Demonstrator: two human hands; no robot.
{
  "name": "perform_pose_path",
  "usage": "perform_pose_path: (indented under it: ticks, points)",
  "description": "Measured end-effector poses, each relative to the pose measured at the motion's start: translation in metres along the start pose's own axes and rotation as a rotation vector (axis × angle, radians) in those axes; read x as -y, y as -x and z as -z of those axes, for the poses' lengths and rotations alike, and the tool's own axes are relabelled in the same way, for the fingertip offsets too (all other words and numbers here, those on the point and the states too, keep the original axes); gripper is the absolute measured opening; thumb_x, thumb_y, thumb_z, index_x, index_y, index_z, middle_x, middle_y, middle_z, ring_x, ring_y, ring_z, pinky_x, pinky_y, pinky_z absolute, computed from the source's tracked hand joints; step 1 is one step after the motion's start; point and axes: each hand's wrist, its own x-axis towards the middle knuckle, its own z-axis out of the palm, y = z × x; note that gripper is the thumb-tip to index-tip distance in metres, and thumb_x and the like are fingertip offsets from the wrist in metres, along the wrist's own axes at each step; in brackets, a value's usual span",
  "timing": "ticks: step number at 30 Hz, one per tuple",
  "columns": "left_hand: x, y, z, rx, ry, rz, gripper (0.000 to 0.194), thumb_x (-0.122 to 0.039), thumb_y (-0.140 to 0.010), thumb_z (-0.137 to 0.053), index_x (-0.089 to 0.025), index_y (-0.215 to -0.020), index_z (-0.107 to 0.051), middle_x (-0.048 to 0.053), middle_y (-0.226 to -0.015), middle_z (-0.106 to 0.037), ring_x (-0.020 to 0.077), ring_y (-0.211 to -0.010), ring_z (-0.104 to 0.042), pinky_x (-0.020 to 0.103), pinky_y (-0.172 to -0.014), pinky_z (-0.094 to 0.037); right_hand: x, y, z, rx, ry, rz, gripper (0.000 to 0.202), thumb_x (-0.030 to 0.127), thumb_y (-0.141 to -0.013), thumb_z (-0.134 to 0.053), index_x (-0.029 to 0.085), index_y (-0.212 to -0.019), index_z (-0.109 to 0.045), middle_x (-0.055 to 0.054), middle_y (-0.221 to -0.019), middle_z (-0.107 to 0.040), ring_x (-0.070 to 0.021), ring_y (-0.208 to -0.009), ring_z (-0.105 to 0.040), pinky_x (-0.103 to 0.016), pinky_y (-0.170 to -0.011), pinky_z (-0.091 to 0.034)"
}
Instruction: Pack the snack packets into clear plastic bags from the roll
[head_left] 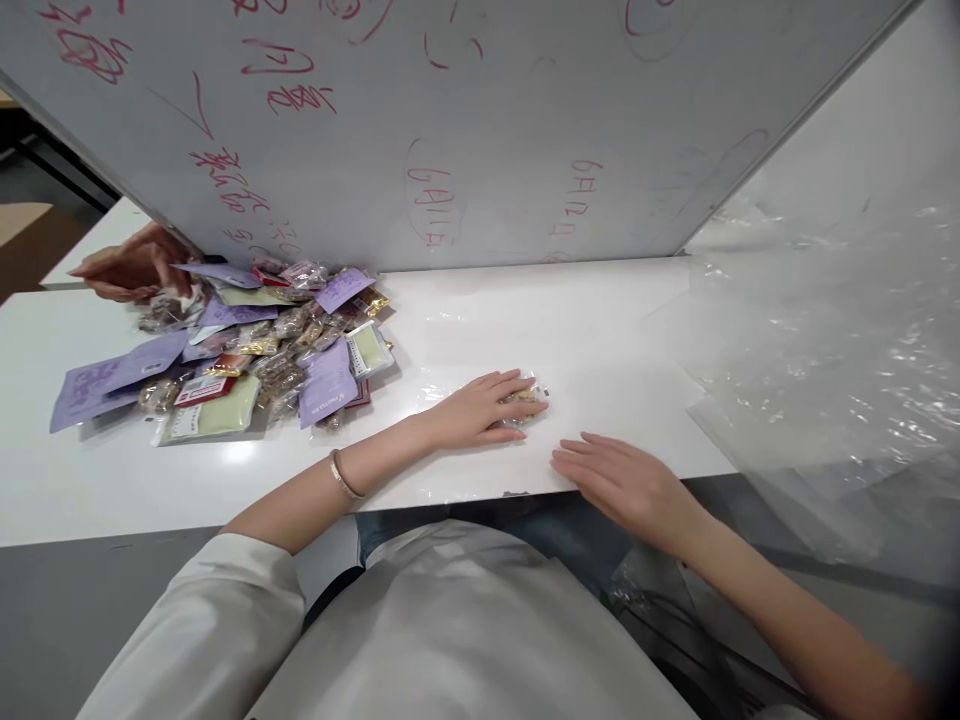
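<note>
As we look down through the head view, our left hand [480,412] lies palm down over a small clear packet [531,395], its fingers straight and slightly parted; it presses from above rather than gripping, and the packet sits on the table between us and the whiteboard [495,120]. The packet's visible end, with yellowish contents, points to our right from between the fingers; most of the rest is covered, so we cannot tell its long axis. Our right hand [622,480] is open and unladen, fingers extended side by side and aimed leftward, at the near table edge, apart from the packet; a bracelet [345,478] circles our left forearm.

The white table [600,330] is glossy and catches bright reflections; to our left it bears a heap of packets [279,378], with purple pouches [328,385] and a pale green pouch [225,412] among them; beyond the heap, another person's hand [139,265] reaches in beside the whiteboard's left end. The whiteboard stands upright along the far side, marked in red handwriting; clear plastic sheeting [825,380] spreads at our right, and a brown box [34,240] shows at far left.
</note>
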Motion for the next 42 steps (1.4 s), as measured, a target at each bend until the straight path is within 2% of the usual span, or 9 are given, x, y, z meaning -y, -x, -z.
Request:
perform_pose_path:
  ticks: [6,10,16,19,22,26,30,34,42]
  points:
    - [-0.010,-0.004,0.019,0.109,0.337,0.034,0.051,-0.041,-0.108,-0.015,-0.036,-0.147,-0.047,-0.004,-0.157,-0.042,0.0172,-0.150,-0.029,0.045,-0.126,-0.017,-0.053,-0.053,0.002,0.184,-0.474,-0.458,0.028,0.036,-0.101,-0.045,0.025,-0.108,-0.069,-0.006,-0.128,-0.069,-0.0238,-0.116,-0.065,-0.041,-0.095,-0.055]
    - [-0.009,-0.004,0.028,0.063,0.583,0.108,0.051,-0.038,-0.108,-0.016,-0.027,-0.143,-0.052,0.002,-0.147,-0.056,0.0166,-0.134,-0.053,0.035,-0.107,-0.048,-0.072,-0.074,-0.028,0.256,-0.642,-0.652,0.032,0.044,-0.098,-0.044,0.022,-0.095,-0.066,-0.007,-0.101,-0.072,-0.0206,-0.086,-0.066,-0.036,-0.077,-0.053]
    - [0.025,0.018,0.064,-0.452,0.649,0.494,0.031,-0.030,-0.103,-0.038,-0.017,-0.118,-0.061,0.010,-0.115,-0.072,0.0202,-0.105,-0.069,0.037,-0.091,-0.057,-0.074,-0.074,-0.049,0.204,-0.603,-0.659,0.023,0.035,-0.093,-0.048,0.021,-0.080,-0.061,-0.004,-0.091,-0.064,-0.0169,-0.079,-0.058,-0.032,-0.073,-0.043]
    - [0.013,0.034,0.083,-0.875,0.253,0.349,0.029,-0.036,-0.102,-0.045,-0.023,-0.125,-0.056,0.009,-0.126,-0.064,0.0222,-0.121,-0.059,0.044,-0.107,-0.047,-0.076,-0.073,-0.049,0.199,-0.652,-0.657,0.020,0.033,-0.092,-0.048,0.022,-0.079,-0.059,-0.003,-0.090,-0.064,-0.0166,-0.079,-0.057,-0.031,-0.073,-0.043]
    - [-0.017,0.030,0.071,-0.398,-0.091,-0.017,0.052,-0.045,-0.093,-0.062,-0.023,-0.138,-0.047,0.012,-0.139,-0.058,0.0281,-0.130,-0.054,0.046,-0.110,-0.043,-0.080,-0.076,-0.050,0.202,-0.669,-0.618,0.017,0.030,-0.090,-0.049,0.021,-0.080,-0.059,-0.003,-0.090,-0.063,-0.0159,-0.077,-0.057,-0.031,-0.072,-0.045]
    - [-0.032,0.002,0.030,0.047,-0.292,0.080,0.062,-0.027,-0.089,-0.067,-0.010,-0.143,-0.042,0.022,-0.139,-0.057,0.0342,-0.130,-0.054,0.047,-0.107,-0.044,-0.080,-0.078,-0.041,0.236,-0.456,-0.603,0.016,0.024,-0.090,-0.048,0.020,-0.082,-0.062,-0.008,-0.093,-0.067,-0.0207,-0.083,-0.063,-0.037,-0.077,-0.051]
    - [-0.015,-0.011,0.017,0.136,-0.186,0.176,0.054,-0.018,-0.091,-0.057,-0.009,-0.143,-0.043,0.021,-0.143,-0.054,0.0293,-0.130,-0.056,0.037,-0.104,-0.047,-0.053,-0.067,-0.019,0.084,0.034,-0.469,0.031,0.017,-0.093,-0.046,0.015,-0.117,-0.065,-0.018,-0.134,-0.062,-0.0338,-0.129,-0.054,-0.057,-0.109,-0.040]
    - [-0.002,-0.007,0.020,0.140,-0.058,0.204,0.054,-0.017,-0.095,-0.043,-0.011,-0.148,-0.036,0.019,-0.152,-0.046,0.0250,-0.137,-0.050,0.036,-0.110,-0.042,-0.014,-0.044,-0.020,0.141,0.083,-0.170,0.064,0.016,-0.092,-0.046,0.012,-0.155,-0.034,-0.015,-0.155,-0.043,-0.0318,-0.147,-0.034,-0.054,-0.120,-0.034]
    - [0.015,0.017,0.039,0.229,0.084,0.120,0.077,-0.008,-0.079,-0.054,-0.016,-0.154,-0.034,0.012,-0.158,-0.038,0.0237,-0.146,-0.038,0.036,-0.119,-0.032,-0.039,-0.010,-0.054,0.191,-0.017,-0.354,0.055,0.012,-0.099,-0.031,0.017,-0.153,-0.039,-0.012,-0.146,-0.054,-0.0259,-0.139,-0.047,-0.051,-0.114,-0.045]
